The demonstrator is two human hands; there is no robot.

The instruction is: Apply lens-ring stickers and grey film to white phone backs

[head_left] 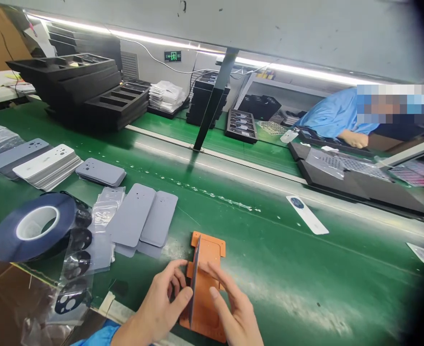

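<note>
- My left hand (161,297) curls beside the grey panel (192,310); whether it pinches, I cannot tell.
- The panel stands edge-up over the orange fixture (206,315).
- My right hand (234,307) is spread above that fixture.
- Grey plates (132,216) lie left of it.

Exit-type sign (172,56): mounted on wall (147,71), far beyond fingers (227,279) and higher up. Format: green pictograms on dark panel. Legible symbols: arrow pointing left; running figure in doorway. Marks at right end: too small to read.
</note>
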